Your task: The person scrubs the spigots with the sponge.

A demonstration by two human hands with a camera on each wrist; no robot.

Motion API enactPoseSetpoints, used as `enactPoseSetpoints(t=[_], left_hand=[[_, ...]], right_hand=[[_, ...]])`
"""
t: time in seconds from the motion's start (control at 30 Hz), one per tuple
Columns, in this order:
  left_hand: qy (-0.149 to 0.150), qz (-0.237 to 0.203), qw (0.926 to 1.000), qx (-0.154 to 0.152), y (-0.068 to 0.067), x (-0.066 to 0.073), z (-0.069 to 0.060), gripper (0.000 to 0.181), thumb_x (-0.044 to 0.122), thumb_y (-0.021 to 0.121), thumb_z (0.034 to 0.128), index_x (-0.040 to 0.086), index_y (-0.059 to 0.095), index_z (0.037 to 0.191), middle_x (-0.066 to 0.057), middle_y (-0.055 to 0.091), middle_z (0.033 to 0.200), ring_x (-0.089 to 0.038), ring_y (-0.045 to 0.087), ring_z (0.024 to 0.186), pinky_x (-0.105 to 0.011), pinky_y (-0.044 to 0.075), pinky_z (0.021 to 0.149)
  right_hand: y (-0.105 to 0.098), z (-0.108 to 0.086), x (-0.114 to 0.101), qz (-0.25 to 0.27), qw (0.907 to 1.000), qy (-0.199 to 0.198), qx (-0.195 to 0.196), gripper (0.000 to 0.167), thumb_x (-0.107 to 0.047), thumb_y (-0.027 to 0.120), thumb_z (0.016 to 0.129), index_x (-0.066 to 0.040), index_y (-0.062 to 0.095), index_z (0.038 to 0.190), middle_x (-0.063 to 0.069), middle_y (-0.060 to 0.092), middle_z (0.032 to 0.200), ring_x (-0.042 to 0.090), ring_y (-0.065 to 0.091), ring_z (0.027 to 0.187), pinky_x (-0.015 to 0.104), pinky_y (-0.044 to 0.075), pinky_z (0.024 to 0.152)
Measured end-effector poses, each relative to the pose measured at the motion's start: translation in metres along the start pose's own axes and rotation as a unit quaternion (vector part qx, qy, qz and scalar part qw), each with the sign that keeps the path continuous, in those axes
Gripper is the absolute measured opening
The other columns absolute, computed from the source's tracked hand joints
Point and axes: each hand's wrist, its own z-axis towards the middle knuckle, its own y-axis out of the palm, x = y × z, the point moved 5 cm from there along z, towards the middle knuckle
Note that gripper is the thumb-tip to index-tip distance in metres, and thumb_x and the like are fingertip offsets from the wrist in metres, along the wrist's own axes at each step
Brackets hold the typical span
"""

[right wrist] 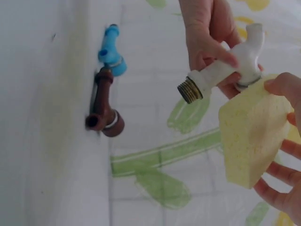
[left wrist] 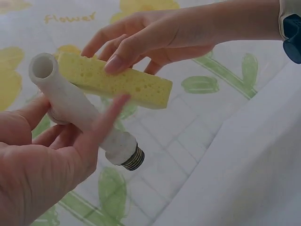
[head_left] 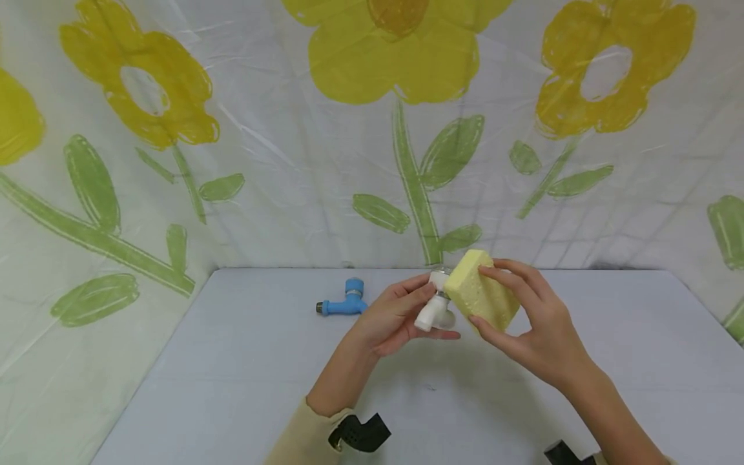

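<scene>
My left hand [head_left: 393,318] grips a white plastic tap [left wrist: 77,106] above the table, its index finger stretched along the body in the left wrist view. The tap's threaded metal end [right wrist: 189,91] points away from the palm. In my right hand [head_left: 542,326], a yellow block sponge [right wrist: 254,134] is pinched between thumb and fingers. The sponge lies against or very near the knob side of the tap; the exact contact is hidden. Both hands are held close together near the table's middle.
A blue tap [head_left: 343,306] lies on the white table [head_left: 244,361] behind my left hand. Beside it is a dark brown tap [right wrist: 104,106], hidden by the hands in the head view. A flower-printed sheet [head_left: 279,213] hangs behind the table.
</scene>
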Motion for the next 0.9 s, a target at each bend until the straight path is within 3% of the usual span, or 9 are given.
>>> enactPoseSetpoints(t=[0.13, 0.2, 0.43, 0.67, 0.9], left_hand=[[-0.006, 0.006, 0.9995, 0.03, -0.001, 0.002, -0.002, 0.048, 0.011, 0.039, 0.1153, -0.006, 0.037, 0.16, -0.007, 0.061, 0.131, -0.012, 0.068, 0.106, -0.038, 0.064, 0.09], [-0.01, 0.014, 0.9991, 0.039, -0.001, 0.003, -0.002, 0.047, 0.01, 0.041, 0.1146, -0.008, 0.038, 0.158, -0.005, 0.063, 0.124, -0.011, 0.069, 0.1, -0.032, 0.065, 0.084], [-0.021, 0.039, 0.9966, 0.069, -0.006, 0.01, -0.005, 0.045, 0.007, 0.05, 0.1102, -0.011, 0.047, 0.151, -0.003, 0.067, 0.119, -0.012, 0.066, 0.099, -0.038, 0.065, 0.089], [-0.025, 0.08, 0.9935, 0.078, -0.004, 0.014, -0.008, 0.044, 0.0, 0.057, 0.1042, -0.013, 0.053, 0.146, -0.007, 0.069, 0.121, -0.014, 0.064, 0.099, -0.046, 0.065, 0.087], [-0.012, 0.143, 0.9771, 0.157, -0.012, 0.024, -0.014, 0.04, 0.0, 0.067, 0.0998, -0.008, 0.064, 0.139, -0.022, 0.07, 0.13, -0.014, 0.074, 0.085, -0.036, 0.066, 0.082]], right_hand=[[0.001, 0.0, 0.001, -0.002, 1.0, -0.001, -0.005, 0.066, -0.062, 0.06, 0.099, -0.006, 0.067, 0.134, 0.017, 0.061, 0.133, 0.026, 0.059, 0.121, 0.006, 0.04, 0.1], [0.001, 0.0, 0.001, -0.003, 0.9999, 0.002, -0.01, 0.067, -0.062, 0.06, 0.099, -0.006, 0.067, 0.135, 0.017, 0.061, 0.133, 0.025, 0.059, 0.121, 0.006, 0.041, 0.099], [0.0, 0.0, 0.0, -0.014, 0.9998, -0.015, -0.002, 0.063, -0.061, 0.058, 0.1, -0.009, 0.068, 0.133, 0.015, 0.063, 0.132, 0.031, 0.061, 0.116, 0.007, 0.042, 0.094], [-0.001, 0.0, -0.001, -0.013, 0.9996, -0.024, -0.01, 0.062, -0.061, 0.058, 0.1, -0.011, 0.069, 0.134, 0.014, 0.063, 0.133, 0.033, 0.061, 0.118, 0.008, 0.045, 0.09], [0.001, 0.0, 0.0, -0.023, 0.9982, -0.046, -0.03, 0.061, -0.061, 0.056, 0.101, -0.013, 0.071, 0.135, 0.014, 0.062, 0.137, 0.03, 0.059, 0.116, 0.011, 0.045, 0.089]])
